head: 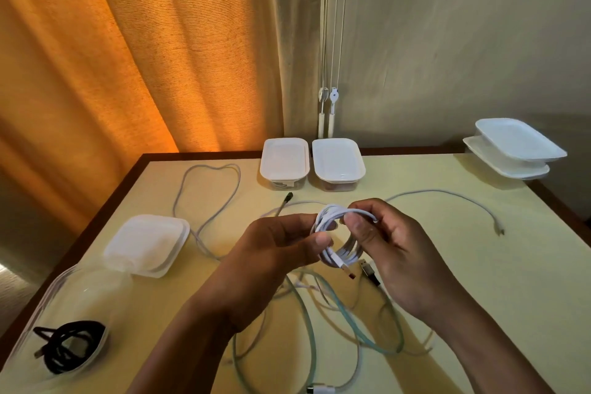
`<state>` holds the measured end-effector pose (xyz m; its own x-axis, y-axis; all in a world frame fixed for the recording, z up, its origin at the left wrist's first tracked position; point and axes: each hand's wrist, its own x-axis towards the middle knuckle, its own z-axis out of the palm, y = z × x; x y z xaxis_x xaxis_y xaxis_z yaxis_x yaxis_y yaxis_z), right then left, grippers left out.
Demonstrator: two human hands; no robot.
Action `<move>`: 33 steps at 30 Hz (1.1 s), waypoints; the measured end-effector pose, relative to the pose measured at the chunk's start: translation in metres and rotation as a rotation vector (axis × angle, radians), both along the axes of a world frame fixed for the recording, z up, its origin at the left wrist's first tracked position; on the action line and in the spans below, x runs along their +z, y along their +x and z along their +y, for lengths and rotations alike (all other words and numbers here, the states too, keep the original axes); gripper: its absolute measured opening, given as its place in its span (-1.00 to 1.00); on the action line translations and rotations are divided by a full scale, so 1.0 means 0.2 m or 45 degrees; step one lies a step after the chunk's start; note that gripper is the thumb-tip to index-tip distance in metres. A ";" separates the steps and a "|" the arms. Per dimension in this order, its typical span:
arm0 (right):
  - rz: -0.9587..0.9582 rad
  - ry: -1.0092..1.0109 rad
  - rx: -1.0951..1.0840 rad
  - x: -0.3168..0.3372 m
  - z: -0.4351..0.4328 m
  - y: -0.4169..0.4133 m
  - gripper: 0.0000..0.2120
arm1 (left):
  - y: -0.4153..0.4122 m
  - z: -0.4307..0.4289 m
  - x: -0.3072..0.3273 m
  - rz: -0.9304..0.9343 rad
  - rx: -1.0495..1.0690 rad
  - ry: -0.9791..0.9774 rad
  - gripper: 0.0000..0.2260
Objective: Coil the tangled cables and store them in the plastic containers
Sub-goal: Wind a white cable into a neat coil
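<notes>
Left hand (279, 245), right hand (394, 251): white coil (339, 238).

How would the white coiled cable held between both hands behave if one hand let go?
Probably floppy: the white coiled cable holds its loops where the left hand and right hand pinch them, so it would likely spring loose. It looks light, since fingertips alone carry it. Its plug end hangs free and may swing.
</notes>
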<state>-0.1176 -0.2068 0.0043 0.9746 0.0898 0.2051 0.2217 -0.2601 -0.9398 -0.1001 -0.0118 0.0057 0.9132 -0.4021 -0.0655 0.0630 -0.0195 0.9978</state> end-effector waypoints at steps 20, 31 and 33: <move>-0.511 -0.948 -0.133 0.04 -0.21 0.05 -0.82 | -0.02 0.04 0.01 0.308 0.079 -0.072 -0.73; -0.078 -0.513 -0.217 -0.05 -0.09 0.07 -0.82 | -0.03 0.03 0.05 0.315 0.040 -0.080 -0.67; -0.002 -0.548 -0.177 -0.06 -0.08 0.07 -0.82 | -0.03 0.02 0.04 0.276 0.084 -0.015 -0.66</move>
<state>-0.1043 -0.2220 -0.0078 0.9832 0.0357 0.1788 0.1582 -0.6548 -0.7391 -0.1067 -0.0085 0.0145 0.9028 -0.3437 -0.2586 0.2764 0.0030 0.9610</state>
